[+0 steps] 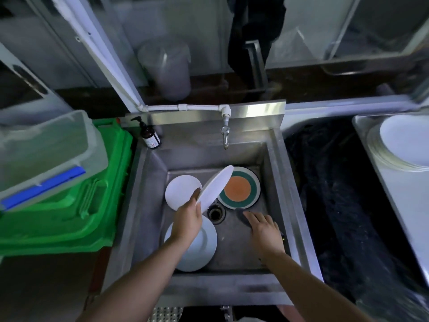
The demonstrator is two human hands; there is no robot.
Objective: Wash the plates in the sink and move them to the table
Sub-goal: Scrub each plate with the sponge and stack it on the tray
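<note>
**White plate held tilted over the sink**

While a white plate is gripped by its lower edge in the left hand, it is held steeply tilted above the basin of the steel sink, its upper rim pointing toward the tap. The fingers of the left hand are curled round the plate's rim, with the thumb laid on the near face. The right hand is held low over the sink floor, just right of the drain; its fingers are stretched forward and slightly spread, and nothing is held in them. Whether the fingertips touch the steel cannot be told.

Three further plates are seen in the basin. A small white plate lies flat at the left, partly covered by the tilted plate. A plate with an orange centre and a green ring lies flat at the back right, its left edge hidden behind the tilted plate. A larger white plate rests at the near left corner, partly hidden under the left forearm.

A brown pump bottle stands on the back left corner of the sink. A green bin is placed to the left, with a clear plastic container resting on it. At the far right, a stack of white plates sits on a steel table, well apart from the sink, with a dark gap between them.
</note>
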